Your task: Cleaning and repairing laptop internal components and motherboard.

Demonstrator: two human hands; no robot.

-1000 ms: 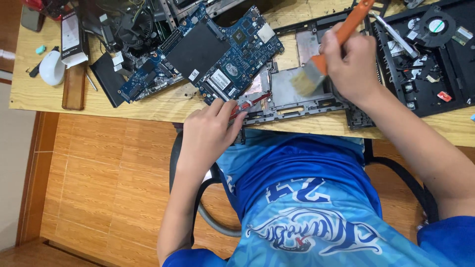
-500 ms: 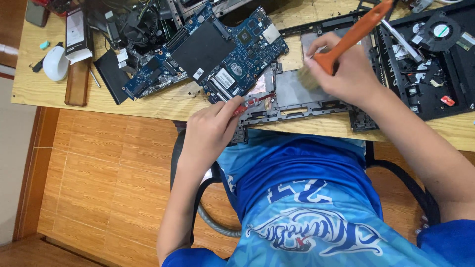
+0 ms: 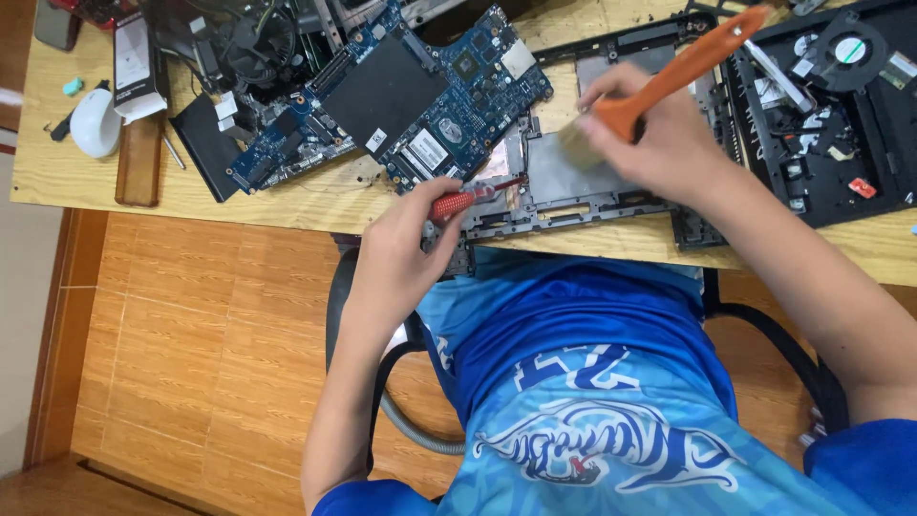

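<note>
Wooden desk point(image 3: 287, 205) seen from above, strewn with laptop parts; tiled floor below. Largest to smallest: a dark chassis point(image 3: 850, 143) with a fan lies just beyond the right forearm; a grey frame point(image 3: 564, 196) sits at the near edge, under and between both hands; a blue board point(image 3: 401, 96) rests beyond the left hand, overlapping the frame's far-left corner; a white mouse point(image 3: 94, 122) lies well to the left of that hand. Right hand point(image 3: 659, 143): closed round an orange brush point(image 3: 669, 81), handle slanting up and away, bristles down on the frame's grey plate. Left hand point(image 3: 406, 253): fingers curled round a red-handled screwdriver point(image 3: 468, 201), its tip pointing across the frame towards the brush.

Judged risks: the frame overhangs the desk edge towards the lap, so a firm brush stroke could tip or slide it off; the hand steadying it is busy with the screwdriver, whose tip could scratch the copper patch beside it; swept dust may land on the exposed board just beyond; loose screws, too small to see, could be flicked to the floor
</note>
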